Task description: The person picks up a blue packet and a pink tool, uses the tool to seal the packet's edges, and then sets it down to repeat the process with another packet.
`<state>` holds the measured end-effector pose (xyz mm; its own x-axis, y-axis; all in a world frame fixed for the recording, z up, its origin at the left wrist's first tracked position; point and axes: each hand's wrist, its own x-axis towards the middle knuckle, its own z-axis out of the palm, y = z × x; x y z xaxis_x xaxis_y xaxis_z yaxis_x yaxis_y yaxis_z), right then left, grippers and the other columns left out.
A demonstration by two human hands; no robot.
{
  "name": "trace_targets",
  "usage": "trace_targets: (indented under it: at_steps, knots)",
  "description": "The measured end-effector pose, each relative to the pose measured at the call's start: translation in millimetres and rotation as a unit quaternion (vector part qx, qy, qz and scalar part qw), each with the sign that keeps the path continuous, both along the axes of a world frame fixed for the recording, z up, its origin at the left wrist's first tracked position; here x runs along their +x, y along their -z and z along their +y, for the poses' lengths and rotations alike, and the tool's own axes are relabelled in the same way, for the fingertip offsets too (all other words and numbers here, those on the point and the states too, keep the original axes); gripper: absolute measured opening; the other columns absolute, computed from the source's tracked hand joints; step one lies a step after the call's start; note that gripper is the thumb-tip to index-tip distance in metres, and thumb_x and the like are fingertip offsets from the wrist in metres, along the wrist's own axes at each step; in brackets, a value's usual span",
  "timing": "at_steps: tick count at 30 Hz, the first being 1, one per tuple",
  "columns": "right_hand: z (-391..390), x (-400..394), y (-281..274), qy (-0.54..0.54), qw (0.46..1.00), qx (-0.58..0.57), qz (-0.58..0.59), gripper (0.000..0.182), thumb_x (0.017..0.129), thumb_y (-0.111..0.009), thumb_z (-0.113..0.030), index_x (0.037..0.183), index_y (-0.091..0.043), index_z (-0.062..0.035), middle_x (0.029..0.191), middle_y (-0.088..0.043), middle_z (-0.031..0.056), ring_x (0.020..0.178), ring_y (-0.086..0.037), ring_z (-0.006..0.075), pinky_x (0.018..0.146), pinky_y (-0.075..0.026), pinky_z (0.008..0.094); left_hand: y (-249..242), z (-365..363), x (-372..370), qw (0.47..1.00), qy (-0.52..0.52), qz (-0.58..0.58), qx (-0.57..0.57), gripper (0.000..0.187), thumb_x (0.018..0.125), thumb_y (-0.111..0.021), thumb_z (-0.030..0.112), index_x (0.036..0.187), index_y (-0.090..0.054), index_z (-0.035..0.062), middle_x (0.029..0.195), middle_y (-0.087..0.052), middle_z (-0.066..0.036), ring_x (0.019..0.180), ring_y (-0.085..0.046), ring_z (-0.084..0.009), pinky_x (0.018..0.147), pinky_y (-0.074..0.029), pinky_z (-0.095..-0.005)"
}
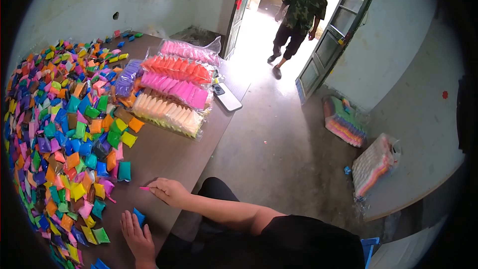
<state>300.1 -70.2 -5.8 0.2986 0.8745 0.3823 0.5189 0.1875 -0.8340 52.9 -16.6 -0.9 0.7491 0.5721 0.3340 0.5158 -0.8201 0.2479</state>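
Note:
My right hand (170, 192) is closed over the brown table (164, 157), with a thin pink piece (144, 188) sticking out from its fingertips. My left hand (136, 239) lies nearly flat near the table's front edge, fingers stretched out. Beside its fingertips and thumb is a small blue packet (140, 216). To the left of both hands spreads a large heap of small colourful packets (74, 144). A teal packet (124, 171) lies at the heap's edge, above my hands.
Clear bags of sorted packets, in peach (164, 112), magenta (174, 89), red (177, 68) and purple (128, 77), are stacked farther up the table. A phone (227, 97) lies beside them. Full bags (373, 164) stand on the floor at right. A person (301, 15) walks in the doorway.

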Motion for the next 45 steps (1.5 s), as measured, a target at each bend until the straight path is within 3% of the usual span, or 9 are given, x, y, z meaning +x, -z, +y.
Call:
trace_targets:
  at_steps: [15,21,23,24,30,36,38,42,45]
  knots:
    - [3,-2,3,0.009,1.0,0.017,0.006,0.018,0.095,-0.055,-0.015,0.107,-0.064,-0.0045,0.093,-0.062,0.0135,0.088,-0.062,0.0321,0.076,-0.05,0.0381,0,-7,0,0.999,0.013,0.014,-0.032,0.056,0.092,-0.056,0.018,0.138,-0.04,-0.0078,0.149,-0.033,-0.026,0.137,-0.033,-0.0438,0.114,-0.028,-0.0509]
    - [10,3,40,0.081,0.974,0.136,-0.16,0.016,0.085,-0.064,-0.011,0.1,-0.067,-0.0073,0.09,-0.063,0.0134,0.082,-0.061,0.0325,0.07,-0.05,0.0404,-16,-8,8,0.997,0.028,-0.034,-0.063,0.058,0.088,-0.064,0.015,0.137,-0.042,-0.0056,0.147,-0.036,-0.026,0.135,-0.035,-0.0445,0.111,-0.031,-0.0501]
    - [9,9,24,0.067,0.952,0.169,-0.245,0.012,0.085,-0.065,-0.009,0.097,-0.068,-0.0069,0.087,-0.063,0.0132,0.078,-0.061,0.0309,0.069,-0.051,0.0382,-17,-13,6,0.999,0.0,-0.049,0.008,0.052,0.087,-0.066,0.012,0.133,-0.048,-0.0041,0.143,-0.043,-0.022,0.132,-0.041,-0.04,0.11,-0.034,-0.0483]
    - [2,-3,2,0.088,0.991,0.07,-0.065,0.014,0.089,-0.063,-0.015,0.097,-0.068,-0.0057,0.086,-0.063,0.0089,0.08,-0.061,0.0259,0.071,-0.05,0.0345,-15,-14,4,0.999,0.005,-0.045,0.014,0.049,0.087,-0.066,0.011,0.131,-0.05,-0.0041,0.14,-0.046,-0.021,0.13,-0.043,-0.0389,0.109,-0.036,-0.0466]
    - [3,-8,-12,0.096,0.995,0.006,0.015,0.009,0.086,-0.067,-0.01,0.094,-0.069,-0.0057,0.085,-0.064,0.0104,0.078,-0.062,0.0249,0.07,-0.049,0.0316,-12,-15,5,0.998,-0.002,-0.069,-0.007,0.044,0.084,-0.067,0.008,0.124,-0.055,-0.0023,0.132,-0.052,-0.016,0.124,-0.049,-0.0348,0.104,-0.042,-0.0429]
    - [8,-23,-18,0.031,0.993,-0.105,-0.048,0.011,0.086,-0.068,-0.014,0.094,-0.07,-0.0076,0.087,-0.065,0.008,0.081,-0.063,0.0203,0.074,-0.05,0.0318,-8,-13,4,0.998,-0.005,-0.056,-0.001,0.045,0.082,-0.068,0.009,0.123,-0.056,-0.0024,0.132,-0.051,-0.015,0.123,-0.049,-0.0342,0.103,-0.043,-0.0427]
    - [10,-41,-18,-0.052,0.988,-0.06,-0.133,0.01,0.084,-0.069,-0.015,0.093,-0.071,-0.011,0.089,-0.065,0.0096,0.083,-0.064,0.0265,0.074,-0.052,0.0356,-8,-14,4,0.998,-0.007,-0.055,0.004,0.045,0.082,-0.068,0.01,0.123,-0.057,-0.0028,0.132,-0.051,-0.015,0.124,-0.048,-0.034,0.103,-0.042,-0.0426]
    - [20,-47,-23,-0.01,0.951,-0.163,-0.262,0.012,0.085,-0.066,-0.023,0.089,-0.07,-0.0124,0.086,-0.064,0.0075,0.081,-0.064,0.0298,0.07,-0.052,0.0411,-12,-14,5,0.999,-0.009,-0.044,-0.004,0.045,0.083,-0.067,0.011,0.123,-0.057,-0.0039,0.131,-0.05,-0.015,0.125,-0.047,-0.0334,0.104,-0.041,-0.0425]
    - [23,-43,-35,0.016,0.954,-0.158,-0.253,0.014,0.087,-0.063,-0.025,0.088,-0.069,-0.0126,0.085,-0.063,0.007,0.078,-0.065,0.0297,0.069,-0.053,0.0422,-12,-13,3,0.999,-0.001,-0.049,-0.016,0.045,0.083,-0.067,0.011,0.124,-0.057,-0.0043,0.131,-0.05,-0.016,0.126,-0.046,-0.0332,0.105,-0.04,-0.0424]
